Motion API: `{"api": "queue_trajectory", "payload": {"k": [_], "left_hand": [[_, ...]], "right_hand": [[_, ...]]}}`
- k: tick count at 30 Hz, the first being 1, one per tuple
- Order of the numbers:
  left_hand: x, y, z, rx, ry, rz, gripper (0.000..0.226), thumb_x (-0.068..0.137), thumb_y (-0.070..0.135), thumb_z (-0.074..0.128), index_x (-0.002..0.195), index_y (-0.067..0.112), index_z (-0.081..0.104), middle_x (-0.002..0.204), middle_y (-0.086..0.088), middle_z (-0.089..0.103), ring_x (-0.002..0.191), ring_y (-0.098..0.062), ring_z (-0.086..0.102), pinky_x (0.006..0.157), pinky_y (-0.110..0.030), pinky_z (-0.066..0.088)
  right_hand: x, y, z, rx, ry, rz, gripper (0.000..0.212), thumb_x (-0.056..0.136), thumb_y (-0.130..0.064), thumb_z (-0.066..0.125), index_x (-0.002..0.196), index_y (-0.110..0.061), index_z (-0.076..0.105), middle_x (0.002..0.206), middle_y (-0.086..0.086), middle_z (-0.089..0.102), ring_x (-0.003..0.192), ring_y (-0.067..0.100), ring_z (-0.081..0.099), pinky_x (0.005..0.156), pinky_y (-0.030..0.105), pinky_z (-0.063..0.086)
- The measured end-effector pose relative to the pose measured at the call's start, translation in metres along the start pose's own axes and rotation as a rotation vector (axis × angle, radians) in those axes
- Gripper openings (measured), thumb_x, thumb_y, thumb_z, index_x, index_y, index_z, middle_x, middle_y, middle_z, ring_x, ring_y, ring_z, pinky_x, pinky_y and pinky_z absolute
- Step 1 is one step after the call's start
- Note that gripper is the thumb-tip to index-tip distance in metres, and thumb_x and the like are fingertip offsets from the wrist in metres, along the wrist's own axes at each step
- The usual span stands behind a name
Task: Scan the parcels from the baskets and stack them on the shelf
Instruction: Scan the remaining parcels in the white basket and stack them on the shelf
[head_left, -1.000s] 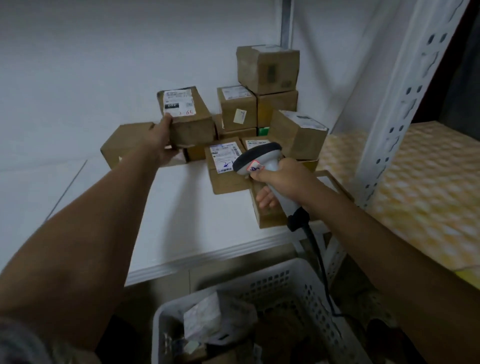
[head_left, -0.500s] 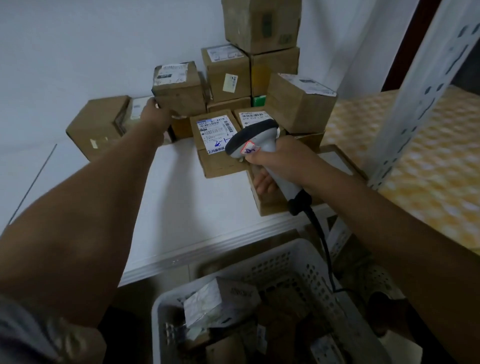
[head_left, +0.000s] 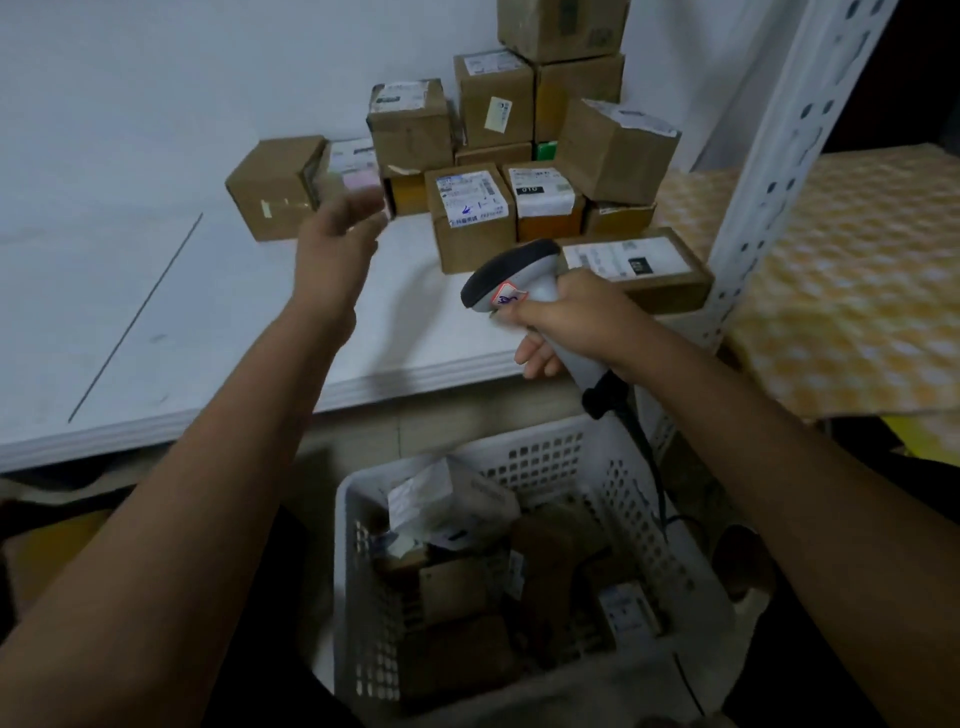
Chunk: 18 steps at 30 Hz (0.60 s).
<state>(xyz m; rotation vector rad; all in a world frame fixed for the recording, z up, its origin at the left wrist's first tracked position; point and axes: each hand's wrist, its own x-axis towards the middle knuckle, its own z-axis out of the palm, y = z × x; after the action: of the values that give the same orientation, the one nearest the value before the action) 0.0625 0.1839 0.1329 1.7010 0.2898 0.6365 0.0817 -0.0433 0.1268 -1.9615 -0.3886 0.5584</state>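
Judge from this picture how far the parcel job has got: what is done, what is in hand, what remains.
Done: a pile of cardboard parcels already stands on the white shelf. In hand: the right hand grips the scanner; the left hand is open and empty above the shelf. Left: the white basket below holds several more parcels.

A white shelf (head_left: 218, 332) bears stacked cardboard parcels (head_left: 470, 218) just beyond the scanner-gripping right hand (head_left: 576, 322); a flat labelled box (head_left: 639, 265) lies directly behind that grip.
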Motion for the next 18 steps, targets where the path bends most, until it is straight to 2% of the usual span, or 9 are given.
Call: {"api": "queue_trajectory", "payload": {"k": [4,8,10,12,16,18], "left_hand": [[-0.084,-0.025,-0.009,-0.066,0.034,0.005,0.027,0.097,0.003,0.054,0.113,0.019,0.069,0.115,-0.002,0.072,0.107,-0.014,0.069,0.095,-0.026,0.054],[-0.147,-0.068,-0.011,-0.057,0.085,-0.047,0.026,0.097,-0.004,0.053,0.105,0.015,0.069,0.102,-0.002,0.072,0.092,-0.009,0.068,0.090,-0.025,0.052],[-0.168,-0.098,-0.015,0.065,0.038,-0.072,0.024,0.097,-0.003,0.055,0.104,0.015,0.069,0.101,-0.002,0.071,0.095,-0.011,0.066,0.095,-0.031,0.051],[-0.182,-0.130,-0.019,0.217,-0.017,-0.167,0.024,0.098,0.001,0.055,0.109,0.017,0.068,0.108,-0.002,0.070,0.102,-0.016,0.065,0.098,-0.038,0.051],[-0.184,-0.188,-0.027,0.493,-0.147,-0.358,0.030,0.100,0.004,0.052,0.123,0.017,0.064,0.127,-0.003,0.064,0.086,-0.004,0.062,0.077,-0.033,0.057],[-0.176,-0.210,-0.027,0.608,-0.262,-0.419,0.036,0.100,0.006,0.053,0.134,0.016,0.057,0.137,-0.006,0.058,0.098,-0.013,0.063,0.083,-0.038,0.058]], "right_hand": [[-0.032,0.026,0.024,-0.025,-0.071,0.035,0.036,0.097,-0.026,0.060,0.111,0.007,0.060,0.066,0.015,0.069,0.051,0.020,0.067,0.050,0.025,0.052],[-0.046,0.063,0.042,-0.086,-0.133,0.075,0.040,0.097,-0.028,0.060,0.109,0.010,0.062,0.066,0.017,0.069,0.054,0.025,0.067,0.051,0.027,0.052],[-0.049,0.082,0.051,-0.175,-0.127,0.094,0.045,0.096,-0.033,0.060,0.099,0.011,0.066,0.069,0.018,0.071,0.059,0.029,0.070,0.053,0.029,0.054],[-0.054,0.101,0.061,-0.296,-0.086,0.096,0.048,0.095,-0.041,0.060,0.089,0.006,0.069,0.071,0.016,0.073,0.062,0.027,0.072,0.057,0.031,0.057],[-0.057,0.133,0.075,-0.503,-0.022,0.058,0.033,0.095,-0.042,0.057,0.091,-0.010,0.065,0.071,0.003,0.071,0.058,0.015,0.070,0.063,0.030,0.058],[-0.053,0.144,0.079,-0.497,-0.027,0.110,0.036,0.097,-0.041,0.056,0.091,-0.008,0.067,0.073,0.005,0.072,0.058,0.015,0.069,0.060,0.028,0.056]]}}
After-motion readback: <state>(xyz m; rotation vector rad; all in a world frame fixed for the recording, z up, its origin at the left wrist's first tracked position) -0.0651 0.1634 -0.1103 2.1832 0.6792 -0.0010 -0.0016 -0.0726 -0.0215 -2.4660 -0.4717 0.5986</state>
